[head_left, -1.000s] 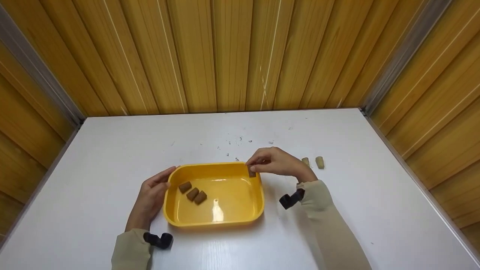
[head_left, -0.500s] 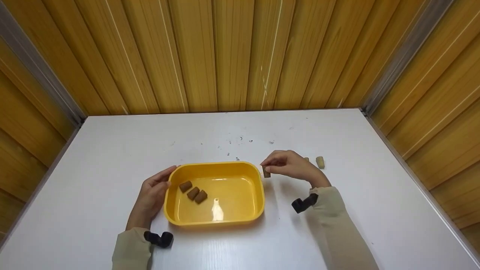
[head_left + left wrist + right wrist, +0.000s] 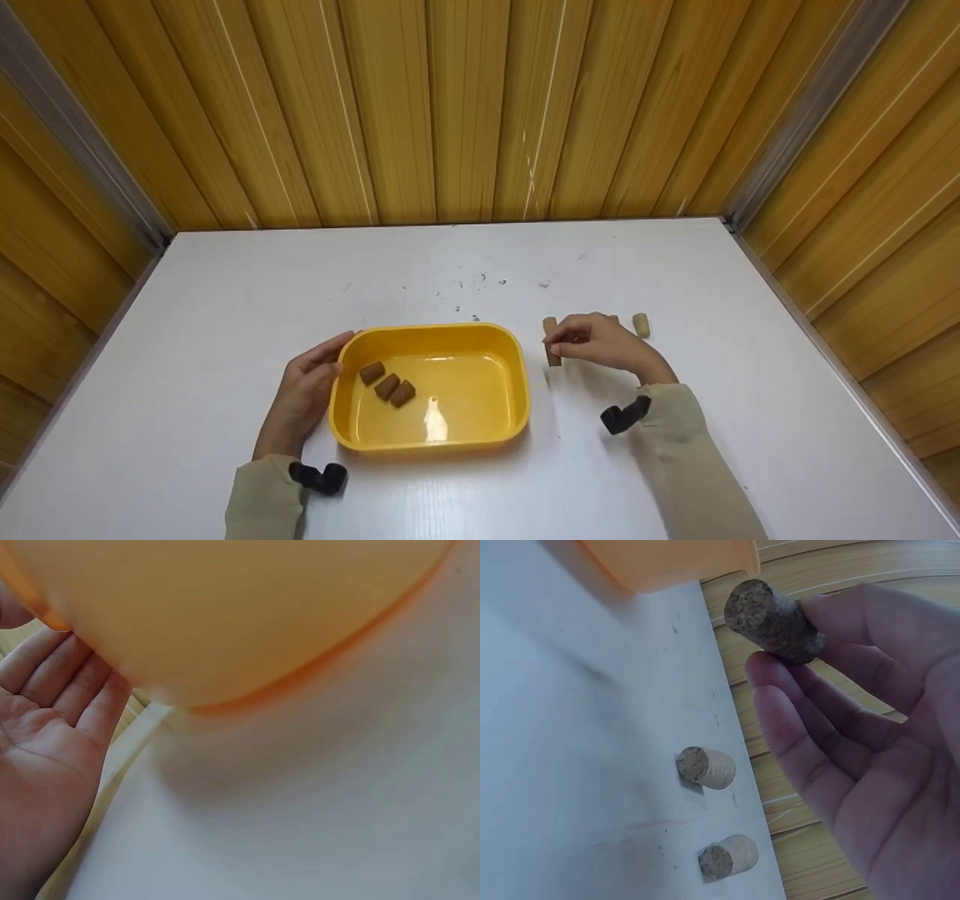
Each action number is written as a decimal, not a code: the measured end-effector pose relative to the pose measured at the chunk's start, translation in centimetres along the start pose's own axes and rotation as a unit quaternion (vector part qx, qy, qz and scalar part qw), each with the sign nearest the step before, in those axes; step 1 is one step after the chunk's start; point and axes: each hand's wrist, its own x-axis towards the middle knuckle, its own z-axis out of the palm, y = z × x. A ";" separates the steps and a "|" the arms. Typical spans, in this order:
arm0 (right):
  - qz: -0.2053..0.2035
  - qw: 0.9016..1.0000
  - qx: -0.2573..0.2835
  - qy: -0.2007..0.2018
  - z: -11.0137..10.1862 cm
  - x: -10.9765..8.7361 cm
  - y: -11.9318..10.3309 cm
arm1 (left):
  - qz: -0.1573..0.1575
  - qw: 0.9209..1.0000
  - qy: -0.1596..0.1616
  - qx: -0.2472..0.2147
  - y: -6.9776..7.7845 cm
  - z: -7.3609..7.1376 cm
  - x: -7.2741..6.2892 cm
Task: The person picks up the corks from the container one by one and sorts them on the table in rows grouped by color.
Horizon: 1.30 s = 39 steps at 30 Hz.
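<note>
In the head view a yellow plastic tray (image 3: pixel 431 448) lies before me, with three brown corks (image 3: pixel 387 387) near its left end. My left hand (image 3: pixel 298 394) holds the tray's left side, thumb at the rim and fingers against the outer wall. My right hand (image 3: pixel 604 343), right of the tray, pinches a dark brown cork (image 3: pixel 769 619) between thumb and fingers. Another light brown end (image 3: pixel 550 324) shows just above those fingers; I cannot tell whether it belongs to the same cork. Two paler corks (image 3: pixel 709 768) (image 3: pixel 731 856) stand on the table beyond.
A white table (image 3: pixel 262 285) carries small dark specks (image 3: pixel 480 281) behind the tray. Yellow wood-patterned panels (image 3: pixel 465 112) stand along its back and both sides. Black wrist-worn cameras (image 3: pixel 626 416) sit on the sleeves.
My right hand has moved right, from over the tray's right rim to the table beside it, still pinching the brown cork. The left hand and tray have stayed put.
</note>
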 end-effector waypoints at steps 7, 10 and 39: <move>0.026 0.999 -0.021 -0.009 0.1 -0.5 1.2 | -0.004 1.000 -0.001 -0.001 0.0 0.0 0.0; 0.034 0.999 -0.015 -0.014 0.0 -0.6 1.7 | -0.005 1.000 -0.003 0.001 0.0 0.0 0.0; 0.060 0.997 -0.044 -0.018 0.5 -0.7 2.5 | -0.007 1.000 0.001 0.012 0.1 -0.1 0.1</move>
